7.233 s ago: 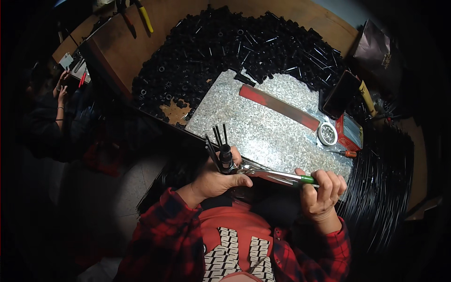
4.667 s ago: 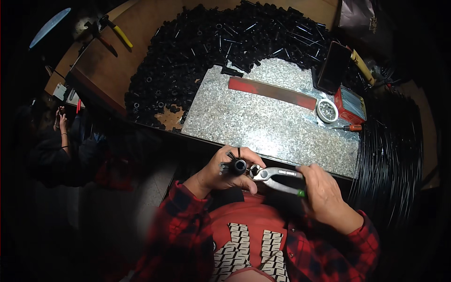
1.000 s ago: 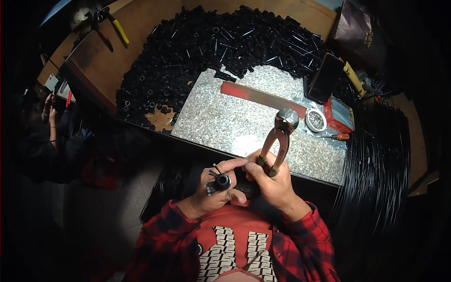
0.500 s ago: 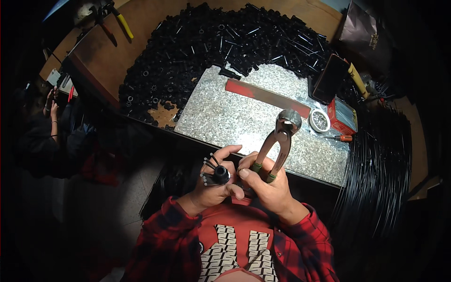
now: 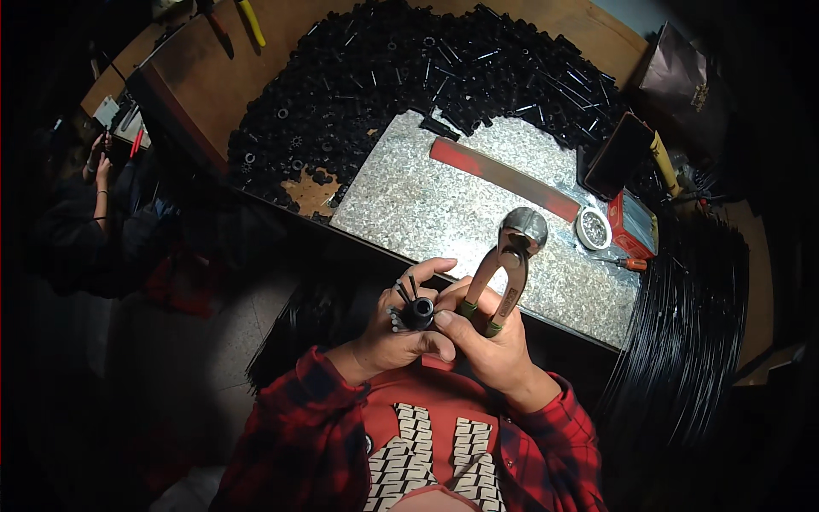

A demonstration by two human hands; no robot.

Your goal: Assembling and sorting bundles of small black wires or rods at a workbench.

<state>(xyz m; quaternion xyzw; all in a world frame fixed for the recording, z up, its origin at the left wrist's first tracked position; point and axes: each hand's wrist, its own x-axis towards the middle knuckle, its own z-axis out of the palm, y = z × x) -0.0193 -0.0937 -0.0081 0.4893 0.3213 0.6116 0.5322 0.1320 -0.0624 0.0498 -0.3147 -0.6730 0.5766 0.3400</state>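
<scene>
Speckled slab (image 5: 401, 200) out front; black tube (image 5: 418, 315) sits in curled left hand (image 5: 388, 341), hollow end facing camera, just left of right hand (image 5: 496, 348), which grips pincers (image 5: 510, 258); can't tell if its thumb's pinching anything.

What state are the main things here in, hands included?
Left hand: curled around the black tube.
Right hand: gripping the pincers.
Black tube: held, open end up.
Pincers: held, head away from body.
Phone: propped up, screen dark.
White dish: holding small shiny bits.
Screwdriver: lying down.
Red-brown bar: lying flat.
Black parts: loosely heaped.
Long rods: massed loosely.
</scene>
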